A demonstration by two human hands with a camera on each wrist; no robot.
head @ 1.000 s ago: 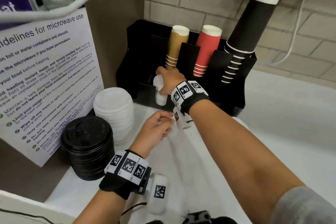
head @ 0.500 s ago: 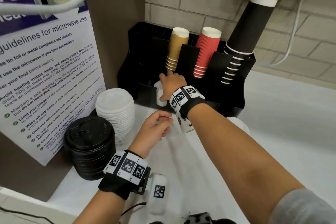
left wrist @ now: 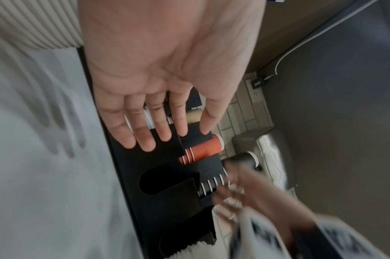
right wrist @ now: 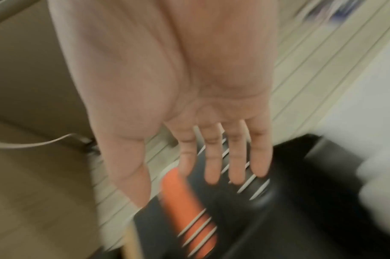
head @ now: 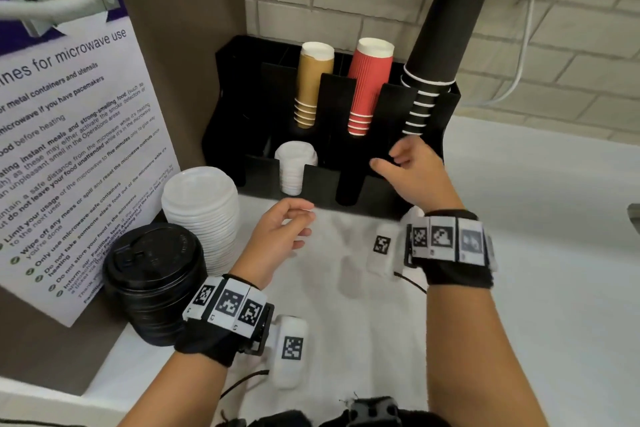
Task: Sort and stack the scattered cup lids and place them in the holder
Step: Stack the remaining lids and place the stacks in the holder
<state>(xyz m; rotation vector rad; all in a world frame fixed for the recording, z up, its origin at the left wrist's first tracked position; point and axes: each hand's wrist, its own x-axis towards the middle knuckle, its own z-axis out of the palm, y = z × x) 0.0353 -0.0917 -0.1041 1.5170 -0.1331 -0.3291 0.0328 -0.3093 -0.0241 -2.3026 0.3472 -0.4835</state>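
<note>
Small white lids (head: 295, 166) sat stacked in holder (head: 353, 184) front slot, below tan cups (head: 313, 87). Red cups (head: 369, 87) & black cups (head: 440, 45) stood to the right. L hand (head: 282, 236) hovered over desk (head: 519, 253), fingers relaxed, empty. R hand (head: 412, 170) splayed, empty, before holder. Big white lid stack (head: 201, 208) & black lid stack (head: 152, 281) stood left, beside microwave notice (head: 69, 149).

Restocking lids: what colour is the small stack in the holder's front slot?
White, clearest in the head view.
</note>
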